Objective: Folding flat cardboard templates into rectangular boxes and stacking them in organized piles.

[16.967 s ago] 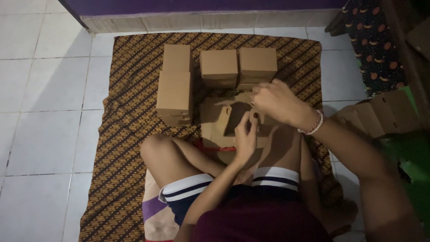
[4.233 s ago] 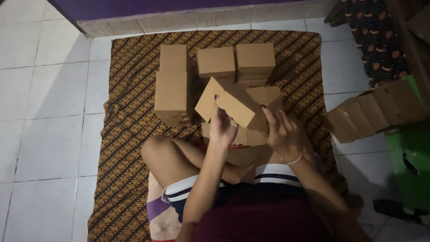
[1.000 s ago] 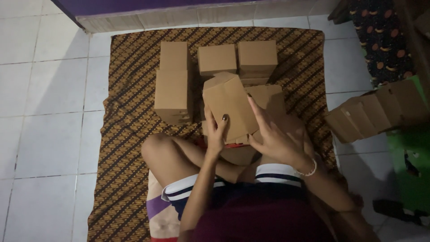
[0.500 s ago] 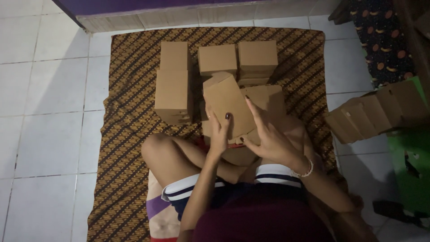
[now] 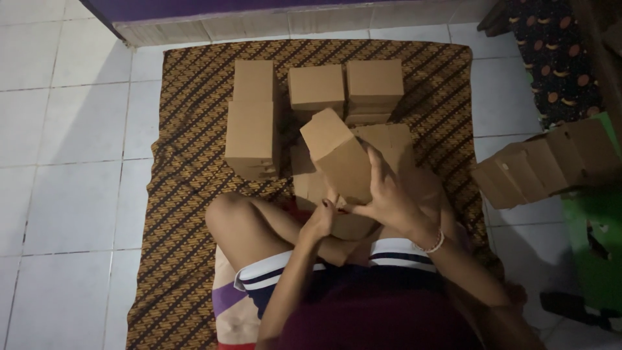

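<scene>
I sit cross-legged on a brown patterned mat (image 5: pixel 194 142) and hold a folded brown cardboard box (image 5: pixel 334 155) over my lap, tilted with one corner pointing away. My right hand (image 5: pixel 389 198) wraps the box's near right side with fingers spread along it. My left hand (image 5: pixel 321 220) pinches the box's near bottom end. Flat cardboard pieces (image 5: pixel 389 139) lie under and behind the held box.
Stacks of finished boxes stand on the mat: a tall stack at left (image 5: pixel 253 120), two at the back (image 5: pixel 316 87) (image 5: pixel 374 83). A leaning row of boxes (image 5: pixel 544 168) rests on the white tiles at right, beside a green object (image 5: pixel 599 246). A purple wall base runs along the far edge.
The box has swung in my hands, its far end turning left and upward. My left hand slid down to the box's near end; my right hand stays on its side.
</scene>
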